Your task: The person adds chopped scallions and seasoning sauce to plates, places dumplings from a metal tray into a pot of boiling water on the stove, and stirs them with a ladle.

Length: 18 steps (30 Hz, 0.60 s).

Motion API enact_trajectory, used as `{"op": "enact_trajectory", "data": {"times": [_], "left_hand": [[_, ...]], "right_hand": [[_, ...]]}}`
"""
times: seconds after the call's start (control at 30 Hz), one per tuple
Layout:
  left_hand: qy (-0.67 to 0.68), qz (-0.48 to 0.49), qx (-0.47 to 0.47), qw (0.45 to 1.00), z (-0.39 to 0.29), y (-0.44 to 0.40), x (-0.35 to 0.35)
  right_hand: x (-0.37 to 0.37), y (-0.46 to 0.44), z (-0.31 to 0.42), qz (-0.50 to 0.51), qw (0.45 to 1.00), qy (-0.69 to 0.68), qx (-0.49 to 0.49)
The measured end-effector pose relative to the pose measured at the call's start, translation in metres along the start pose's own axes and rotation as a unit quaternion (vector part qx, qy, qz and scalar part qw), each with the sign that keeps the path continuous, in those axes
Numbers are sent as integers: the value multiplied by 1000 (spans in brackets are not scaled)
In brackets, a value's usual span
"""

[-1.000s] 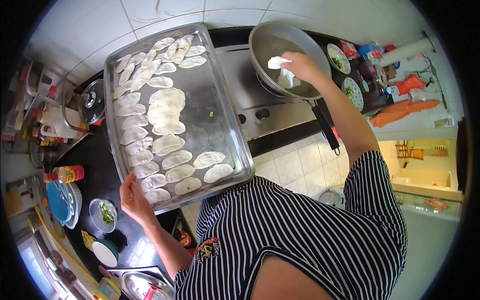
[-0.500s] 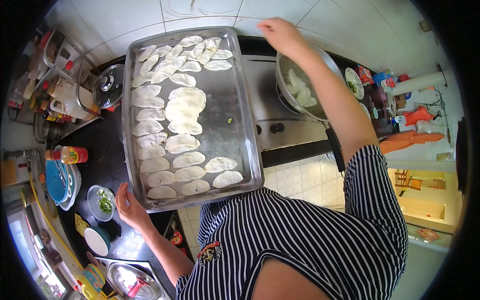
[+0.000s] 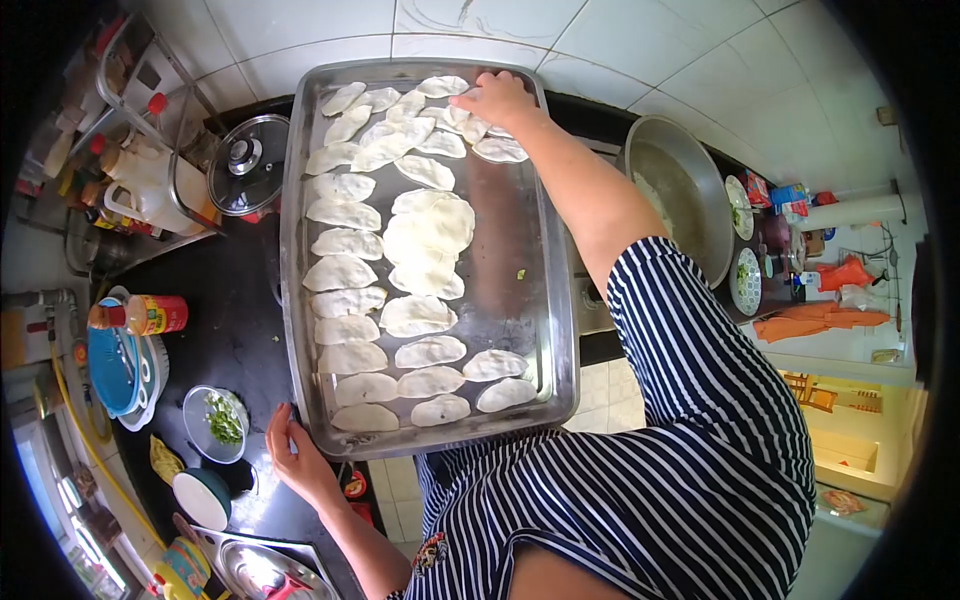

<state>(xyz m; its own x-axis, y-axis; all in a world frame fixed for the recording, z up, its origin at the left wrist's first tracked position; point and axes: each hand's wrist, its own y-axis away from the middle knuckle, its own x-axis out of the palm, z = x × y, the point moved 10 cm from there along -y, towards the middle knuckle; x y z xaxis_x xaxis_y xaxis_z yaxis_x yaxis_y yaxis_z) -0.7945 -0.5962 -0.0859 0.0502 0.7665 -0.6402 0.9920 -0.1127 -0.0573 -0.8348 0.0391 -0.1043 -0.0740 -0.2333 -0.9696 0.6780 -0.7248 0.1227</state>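
Observation:
A large metal tray [image 3: 510, 260] holds several rows of pale, uncooked dumplings [image 3: 340, 272], with a few clustered in its middle. My right hand [image 3: 494, 100] reaches to the far right corner of the tray. Its fingers are curled down on a dumpling in the overlapping pile there; the fingertips are partly hidden. At the near left corner, my left hand [image 3: 298, 462] holds the tray from outside, its fingers along the rim and its thumb close to the edge. The exact contact there is partly hidden.
Right of the tray stands a wide metal pan [image 3: 690, 190] on the stove, partly behind my arm. On the left counter are a glass bowl of chopped greens [image 3: 217, 425], a teal bowl [image 3: 203, 498], a blue basin [image 3: 113, 370], a red-labelled jar [image 3: 157, 314] and a glass lid [image 3: 248, 165].
My right hand has moved left from above the pan to the dumplings at the tray's far corner. The view has shifted. My left hand stays at the near left corner.

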Motion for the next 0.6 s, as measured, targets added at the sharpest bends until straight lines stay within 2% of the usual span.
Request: {"op": "enact_trajectory", "data": {"times": [0.07, 0.13, 0.23, 0.3, 0.33, 0.4, 0.47, 0.53, 0.57, 0.6], "left_hand": [[14, 18, -22, 999, 7, 0, 6], [16, 24, -20, 999, 9, -2, 8], [22, 36, -8, 999, 2, -8, 14], [26, 46, -2, 999, 0, -10, 17], [30, 47, 1, 998, 1, -11, 19], [34, 49, 3, 998, 2, -12, 23], [44, 55, -21, 997, 8, -12, 25], [41, 58, -25, 997, 4, -13, 24], [40, 59, -29, 997, 3, -12, 24], [41, 63, -27, 997, 3, -12, 25]], "right_hand": [[-9, 14, 8, 16, 998, 62, 16], [0, 4, -2, 31, 998, 48, 35], [11, -11, -12, 39, 993, 101, 46], [12, -16, -4, 26, 999, 32, -16], [10, -10, -5, 24, 999, 31, -13], [9, 2, 2, 9, 994, -93, -55], [15, 0, 3, 23, 995, -92, -37], [9, 12, 12, 19, 999, -35, -28], [-4, 28, 20, -66, 996, 38, -46], [1, 35, 19, -67, 996, 39, -42]]}}
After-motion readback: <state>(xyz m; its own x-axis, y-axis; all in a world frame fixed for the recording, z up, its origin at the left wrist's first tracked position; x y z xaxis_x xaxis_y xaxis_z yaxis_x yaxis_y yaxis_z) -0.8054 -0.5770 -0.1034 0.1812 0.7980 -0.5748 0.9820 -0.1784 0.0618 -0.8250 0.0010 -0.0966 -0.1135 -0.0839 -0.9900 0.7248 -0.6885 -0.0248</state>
